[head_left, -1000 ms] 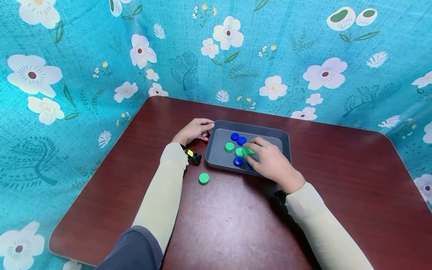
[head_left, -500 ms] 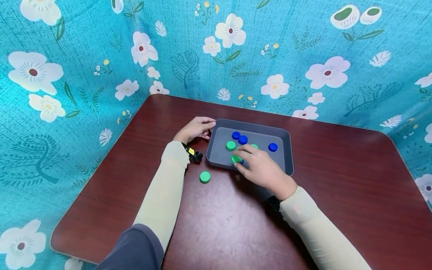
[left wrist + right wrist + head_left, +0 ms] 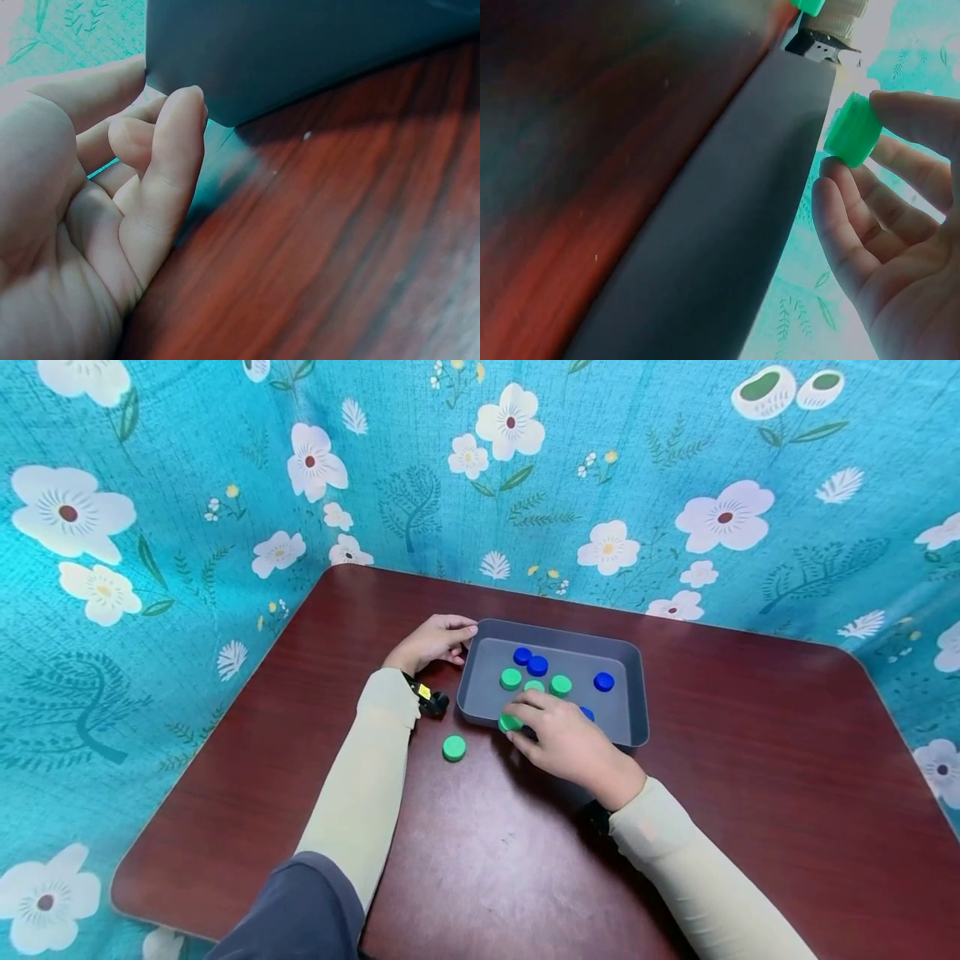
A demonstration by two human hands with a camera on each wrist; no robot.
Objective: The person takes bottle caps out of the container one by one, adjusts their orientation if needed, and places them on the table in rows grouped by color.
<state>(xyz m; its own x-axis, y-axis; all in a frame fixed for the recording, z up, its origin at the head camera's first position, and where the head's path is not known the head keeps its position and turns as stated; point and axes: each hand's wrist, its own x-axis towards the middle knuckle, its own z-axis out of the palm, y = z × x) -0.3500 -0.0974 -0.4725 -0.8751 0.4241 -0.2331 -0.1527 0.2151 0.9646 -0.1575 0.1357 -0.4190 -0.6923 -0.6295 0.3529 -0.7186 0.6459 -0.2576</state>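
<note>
Bottle caps lie in a shallow grey tray (image 3: 487, 664), among them a green cap (image 3: 560, 686), a blue cap (image 3: 537, 666) and another blue cap (image 3: 603, 682). My left hand (image 3: 429, 645) holds the tray's far left corner, thumb at the rim; the left wrist view has the digits against the tray wall (image 3: 300, 52). Over the tray's near edge, my right hand (image 3: 573, 739) pinches a green bottle cap (image 3: 853, 131) between thumb and fingertips. This cap hangs outside the tray wall's top edge in the right wrist view. Some caps are partly hidden behind the right hand.
A loose green cap (image 3: 453, 748) lies on the dark red table (image 3: 480, 860), left of the tray's near corner. Blue floral cloth (image 3: 420, 460) hangs behind the table and along its sides. Black wrist cameras are strapped over the pale sleeves.
My right hand has carried the green cap leftward and toward me, from mid-tray to the near rim. More caps show behind it. The left hand stays at the corner.
</note>
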